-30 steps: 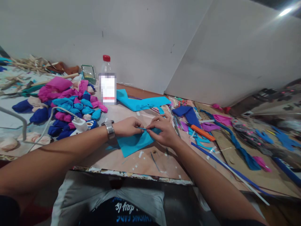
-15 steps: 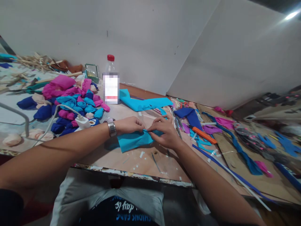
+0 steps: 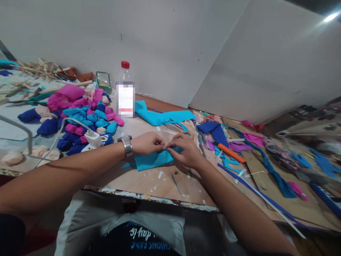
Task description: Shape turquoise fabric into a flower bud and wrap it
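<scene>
A turquoise sheet of crepe paper (image 3: 151,160) lies on the wooden table (image 3: 160,181) in front of me. My left hand (image 3: 146,143), with a metal watch (image 3: 127,145) on its wrist, pinches the sheet's far edge with closed fingers. My right hand (image 3: 185,150) pinches the same edge right beside it, fingertips almost touching the left hand's. The sheet is gathered and folded where the fingers meet.
A pile of pink, blue and turquoise paper rolls (image 3: 80,117) lies at the left, with a white charger (image 3: 92,138) and cable. A red-capped bottle (image 3: 125,93) stands behind. More turquoise paper (image 3: 165,116), an orange cutter (image 3: 230,152), blue strips and scraps cover the right.
The turquoise sheet has been gathered narrower under my fingers, and my two hands' fingertips have come closer together at its far edge. The view shifted slightly.
</scene>
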{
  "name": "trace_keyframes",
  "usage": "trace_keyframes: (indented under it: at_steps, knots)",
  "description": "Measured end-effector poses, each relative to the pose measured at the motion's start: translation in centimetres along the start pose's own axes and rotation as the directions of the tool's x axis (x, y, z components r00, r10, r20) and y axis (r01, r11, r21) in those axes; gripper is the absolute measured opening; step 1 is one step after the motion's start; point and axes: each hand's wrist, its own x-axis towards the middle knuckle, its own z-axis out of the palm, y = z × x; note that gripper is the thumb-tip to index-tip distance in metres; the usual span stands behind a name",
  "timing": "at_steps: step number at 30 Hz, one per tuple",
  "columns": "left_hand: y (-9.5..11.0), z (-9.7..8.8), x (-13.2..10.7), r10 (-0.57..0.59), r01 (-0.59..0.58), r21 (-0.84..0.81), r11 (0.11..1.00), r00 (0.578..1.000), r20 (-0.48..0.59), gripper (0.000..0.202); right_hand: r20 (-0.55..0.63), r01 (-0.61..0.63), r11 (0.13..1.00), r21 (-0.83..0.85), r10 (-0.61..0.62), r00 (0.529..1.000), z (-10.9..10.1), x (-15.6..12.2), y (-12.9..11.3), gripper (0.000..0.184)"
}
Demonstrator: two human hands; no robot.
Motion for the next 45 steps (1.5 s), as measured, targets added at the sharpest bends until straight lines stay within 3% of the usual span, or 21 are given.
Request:
trace_keyframes:
  at_steps: [8, 12, 23, 30, 36, 45]
  knots:
    - [1.6, 0.9, -0.9, 0.121, -0.060, 0.372, 0.926, 0.983, -0.141, 0.029, 0.073, -0.123, 0.990, 0.069, 0.118, 0.990, 0.2, -0.1, -0.2, 0.008]
    - [1.6, 1.0, -1.0, 0.135, -0.057, 0.436, 0.898, 0.980, -0.149, 0.030, 0.098, -0.131, 0.989, 0.066, 0.124, 0.987, 0.5, -0.1, -0.1, 0.009]
    - [1.2, 0.9, -0.9, 0.166, -0.093, 0.376, 0.922, 0.972, -0.168, 0.026, 0.055, -0.073, 0.993, 0.090, 0.068, 0.996, 0.1, -0.2, 0.3, 0.011]
    - [1.1, 0.6, -0.7, 0.088, -0.047, 0.298, 0.954, 0.988, -0.126, 0.027, 0.014, -0.067, 0.994, 0.081, 0.066, 0.998, 0.1, -0.1, 0.5, 0.008]
    - [1.0, 0.3, -0.5, 0.096, -0.083, 0.170, 0.982, 0.993, -0.074, 0.031, 0.004, -0.038, 0.990, 0.133, 0.038, 0.999, 0.1, 0.0, 0.3, 0.009]
    - [0.0, 0.0, 0.1, -0.016, 0.019, -0.128, 0.992, 1.000, 0.024, 0.037, -0.080, 0.066, 0.994, 0.092, -0.059, 0.995, -0.1, 0.1, 0.2, 0.009]
